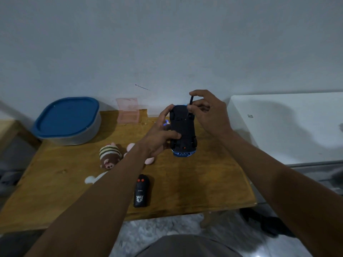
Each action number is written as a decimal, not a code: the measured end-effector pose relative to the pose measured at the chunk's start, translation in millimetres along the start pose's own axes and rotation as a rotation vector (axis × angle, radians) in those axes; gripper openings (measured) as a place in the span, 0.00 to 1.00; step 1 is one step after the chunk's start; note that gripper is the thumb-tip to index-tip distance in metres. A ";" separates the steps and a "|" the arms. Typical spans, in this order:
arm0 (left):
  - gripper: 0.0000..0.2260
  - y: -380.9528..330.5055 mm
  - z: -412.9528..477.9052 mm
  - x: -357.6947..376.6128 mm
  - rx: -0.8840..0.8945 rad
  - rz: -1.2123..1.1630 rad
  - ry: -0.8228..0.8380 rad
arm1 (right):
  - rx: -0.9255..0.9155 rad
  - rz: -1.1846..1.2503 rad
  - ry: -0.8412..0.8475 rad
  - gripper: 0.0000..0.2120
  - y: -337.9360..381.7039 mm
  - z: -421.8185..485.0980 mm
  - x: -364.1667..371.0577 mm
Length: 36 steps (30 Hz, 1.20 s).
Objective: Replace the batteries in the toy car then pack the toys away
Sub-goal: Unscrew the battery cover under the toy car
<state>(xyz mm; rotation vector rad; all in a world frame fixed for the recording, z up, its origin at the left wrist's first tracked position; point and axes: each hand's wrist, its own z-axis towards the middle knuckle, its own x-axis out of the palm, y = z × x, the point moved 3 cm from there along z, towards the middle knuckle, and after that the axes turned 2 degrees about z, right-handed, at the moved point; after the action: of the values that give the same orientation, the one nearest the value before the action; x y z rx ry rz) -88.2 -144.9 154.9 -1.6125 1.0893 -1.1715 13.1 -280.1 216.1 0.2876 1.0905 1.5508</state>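
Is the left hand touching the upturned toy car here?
Touching. The head view shows the left hand gripping the toy car, thumb lying across its dark underside and a finger curled over its far end.

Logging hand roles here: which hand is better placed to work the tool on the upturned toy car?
Right, most likely. The right hand already pinches the thin black tool, tip at the toy car underside; the left hand is occupied gripping it.

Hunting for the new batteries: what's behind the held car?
Beside the car, a small blue-and-white piece shows, possibly batteries. Car and left hand cover the rest of the table there.
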 end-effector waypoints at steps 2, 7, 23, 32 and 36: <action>0.41 -0.7 0.2 -0.4 -0.003 0.006 -0.002 | 0.001 0.001 0.004 0.14 0.0 0.5 0.3; 0.41 -2.5 0.6 0.0 0.005 0.004 0.011 | 0.005 0.013 0.023 0.13 0.2 1.9 1.4; 0.40 -4.9 1.0 0.0 -0.006 0.024 -0.015 | 0.007 -0.020 -0.037 0.11 1.1 7.2 0.2; 0.40 -7.7 0.1 1.8 -0.009 0.041 -0.021 | -0.041 -0.039 -0.048 0.10 4.4 7.3 3.7; 0.40 -8.0 0.2 0.6 -0.011 0.051 -0.028 | -0.049 -0.049 -0.069 0.11 5.1 7.2 3.2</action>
<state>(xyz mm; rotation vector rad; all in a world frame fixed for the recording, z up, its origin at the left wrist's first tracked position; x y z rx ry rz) -86.6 -143.3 162.6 -1.5957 1.1146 -1.1077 13.8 -273.4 222.5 0.2769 0.9976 1.5115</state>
